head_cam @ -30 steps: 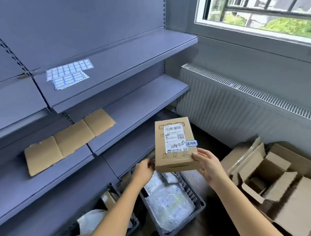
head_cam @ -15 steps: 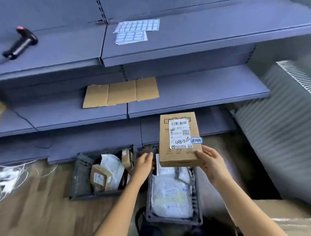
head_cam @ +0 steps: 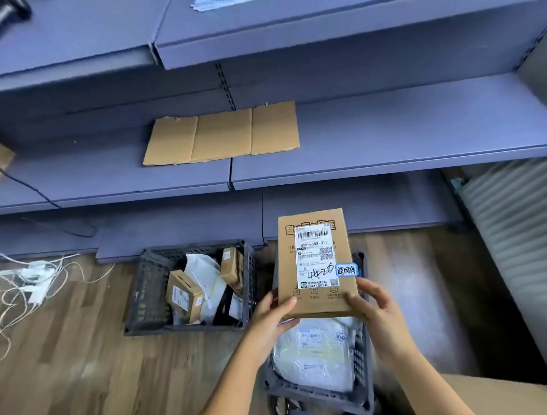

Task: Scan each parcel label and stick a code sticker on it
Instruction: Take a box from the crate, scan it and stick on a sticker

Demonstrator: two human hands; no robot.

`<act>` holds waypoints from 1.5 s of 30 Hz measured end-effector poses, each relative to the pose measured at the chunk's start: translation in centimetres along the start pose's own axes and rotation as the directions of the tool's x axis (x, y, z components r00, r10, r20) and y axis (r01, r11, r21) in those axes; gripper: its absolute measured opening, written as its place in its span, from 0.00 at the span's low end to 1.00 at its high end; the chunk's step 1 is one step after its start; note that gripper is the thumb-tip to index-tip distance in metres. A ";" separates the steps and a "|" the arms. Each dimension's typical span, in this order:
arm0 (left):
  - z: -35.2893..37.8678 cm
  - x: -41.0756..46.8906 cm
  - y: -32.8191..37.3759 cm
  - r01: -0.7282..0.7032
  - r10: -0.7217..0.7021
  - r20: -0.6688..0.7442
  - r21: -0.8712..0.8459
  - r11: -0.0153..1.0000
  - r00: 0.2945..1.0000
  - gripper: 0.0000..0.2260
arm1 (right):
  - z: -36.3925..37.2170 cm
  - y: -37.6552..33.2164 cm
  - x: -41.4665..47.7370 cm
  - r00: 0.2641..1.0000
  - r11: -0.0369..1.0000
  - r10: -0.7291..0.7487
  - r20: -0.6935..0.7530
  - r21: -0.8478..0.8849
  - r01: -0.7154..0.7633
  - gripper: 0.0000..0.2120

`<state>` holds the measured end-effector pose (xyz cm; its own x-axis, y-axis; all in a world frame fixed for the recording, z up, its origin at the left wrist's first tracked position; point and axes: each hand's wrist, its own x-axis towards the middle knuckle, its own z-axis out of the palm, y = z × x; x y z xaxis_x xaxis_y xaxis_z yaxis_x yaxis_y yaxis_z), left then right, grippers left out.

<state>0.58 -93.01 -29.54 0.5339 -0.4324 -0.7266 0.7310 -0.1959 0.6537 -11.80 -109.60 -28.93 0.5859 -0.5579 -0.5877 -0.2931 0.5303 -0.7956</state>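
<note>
A brown cardboard parcel (head_cam: 316,299) is held upright above the right crate. Its white shipping label (head_cam: 316,254) faces me, and a blue-bordered code sticker (head_cam: 346,270) sits at the label's right edge. My left hand (head_cam: 270,318) grips the parcel's lower left corner. My right hand (head_cam: 374,308) grips its lower right corner. The black scanner (head_cam: 13,10) lies on the top shelf at the far left, half out of frame. A sticker sheet (head_cam: 213,3) shows at the top edge.
Two dark plastic crates stand on the wooden floor: the left crate (head_cam: 148,284) holds small boxes and bags, the right crate (head_cam: 362,382) holds white mailer bags. Flat cardboard (head_cam: 222,133) lies on the middle shelf. White cables (head_cam: 35,275) trail at left. A radiator (head_cam: 509,219) stands at right.
The view has swung left and down from the window corner to the shelves and crates. My left hand has risen and taken hold of the parcel's lower left corner.
</note>
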 end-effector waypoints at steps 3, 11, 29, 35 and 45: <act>-1.4 3.9 -2.1 0.014 -0.015 -0.022 -0.016 1.000 1.000 0.15 | -0.5 3.9 2.3 0.997 0.999 0.037 -0.062 0.009 -0.037 0.16; -5.8 15.1 -11.4 0.076 -0.067 -0.071 0.121 0.990 0.995 0.14 | -2.6 17.4 6.2 0.935 0.962 0.272 -0.228 0.043 -0.269 0.06; -7.8 32.2 -24.8 0.107 -0.046 -0.188 0.329 0.938 0.981 0.16 | -3.5 31.2 12.7 0.882 0.908 0.413 -0.228 0.030 -0.418 0.08; -8.2 30.9 -24.8 0.131 -0.021 -0.219 0.505 0.853 0.976 0.11 | -2.8 30.3 13.0 0.887 0.913 0.401 -0.228 0.019 -0.408 0.07; -15.1 20.2 -17.2 0.195 0.014 -0.300 0.653 0.732 0.954 0.09 | 6.6 24.8 10.0 0.959 0.849 0.278 -0.050 -0.454 -0.269 0.07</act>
<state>5.17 -85.08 -58.63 0.6467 -0.1512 -0.7477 0.3615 -0.8024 0.4749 -8.24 -97.87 -53.54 0.4432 -0.4198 -0.7920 -0.7499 0.3104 -0.5842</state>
